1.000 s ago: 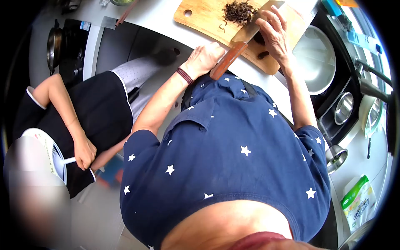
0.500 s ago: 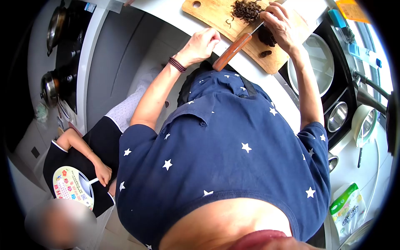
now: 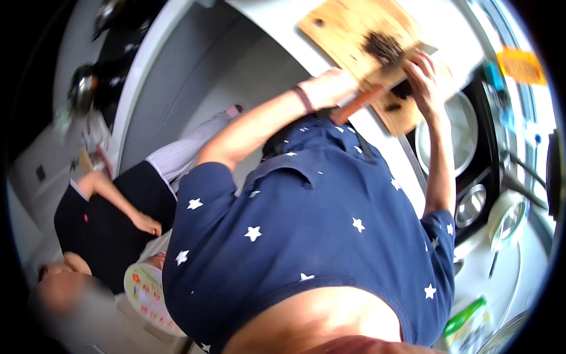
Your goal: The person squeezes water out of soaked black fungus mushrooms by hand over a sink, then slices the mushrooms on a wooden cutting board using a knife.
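My right hand (image 3: 421, 76) is closed on the blade of a kitchen knife (image 3: 361, 104). Its brown wooden handle points back toward my body, past the front edge of the wooden cutting board (image 3: 333, 23). Beside the blade is a heap of thin dark brown strips (image 3: 383, 47). Dark uncut pieces (image 3: 392, 107) lie on the board under and near my right hand. My left hand (image 3: 333, 88), a dark braided band on its wrist, is curled beside the handle at the counter's front edge. Motion blurs its fingers, and whatever they may hold is hidden.
To the right are a sink with a large pale basin (image 3: 451, 135), a metal bowl (image 3: 470, 206) and a faucet (image 3: 522, 168). An orange basket (image 3: 522, 65) stands by the window. At left sits another person (image 3: 118, 218), near a round printed fan (image 3: 147, 295).
My left hand has moved right and forward, closer to the knife handle. My view has shifted, so the board appears lower and farther right. My right hand stays on the blade.
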`<state>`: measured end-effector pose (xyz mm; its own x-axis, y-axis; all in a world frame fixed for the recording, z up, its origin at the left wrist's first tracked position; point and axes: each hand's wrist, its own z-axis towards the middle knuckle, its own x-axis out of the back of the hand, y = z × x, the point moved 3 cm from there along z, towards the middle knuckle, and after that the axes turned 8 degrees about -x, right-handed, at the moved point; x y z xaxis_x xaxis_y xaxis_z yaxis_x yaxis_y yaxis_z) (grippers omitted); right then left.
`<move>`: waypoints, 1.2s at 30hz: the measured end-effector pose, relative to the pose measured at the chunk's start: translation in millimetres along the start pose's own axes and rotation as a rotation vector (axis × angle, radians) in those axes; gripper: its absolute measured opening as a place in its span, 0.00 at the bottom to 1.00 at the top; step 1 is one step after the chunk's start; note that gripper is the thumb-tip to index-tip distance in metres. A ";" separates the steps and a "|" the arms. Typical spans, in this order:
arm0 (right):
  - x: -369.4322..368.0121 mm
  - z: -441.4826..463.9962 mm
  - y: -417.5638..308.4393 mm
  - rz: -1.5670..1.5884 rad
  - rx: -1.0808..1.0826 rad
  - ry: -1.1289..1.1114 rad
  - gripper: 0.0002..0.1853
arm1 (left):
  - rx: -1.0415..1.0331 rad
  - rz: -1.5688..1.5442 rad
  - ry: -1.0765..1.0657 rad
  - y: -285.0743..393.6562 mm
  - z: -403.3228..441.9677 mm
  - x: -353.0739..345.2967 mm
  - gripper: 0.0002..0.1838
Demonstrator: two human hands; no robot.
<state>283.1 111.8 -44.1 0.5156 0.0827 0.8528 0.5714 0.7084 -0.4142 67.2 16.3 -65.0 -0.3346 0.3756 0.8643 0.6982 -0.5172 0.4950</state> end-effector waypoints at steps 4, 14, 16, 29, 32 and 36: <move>-5.9 1.7 -4.1 -0.041 -0.007 -0.045 0.11 | -0.007 0.031 0.036 8.3 -3.8 -3.4 0.07; 8.0 14.1 -28.5 -0.088 0.042 -0.070 0.13 | 0.482 -0.650 0.478 -35.7 -100.4 4.8 0.05; 14.5 22.0 -41.0 -0.184 0.041 -0.004 0.09 | 0.656 -1.043 0.716 -29.4 -146.4 -6.1 0.05; -2.7 41.8 32.6 -0.100 0.281 -0.080 0.18 | 1.963 -0.868 1.765 211.1 -372.1 -325.4 0.03; -2.4 54.8 24.6 -0.038 0.422 -0.025 0.13 | 2.431 -0.818 1.787 290.6 -387.2 -372.7 0.05; -1.5 65.1 33.3 -0.134 0.446 -0.073 0.10 | 2.824 -0.341 1.888 385.8 -442.1 -430.3 0.05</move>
<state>259.8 180.9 -38.5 0.4010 0.0075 0.9160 0.2913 0.9470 -0.1352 200.7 -684.9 -206.4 0.5099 -0.3460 0.7876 -0.7542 0.2606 0.6027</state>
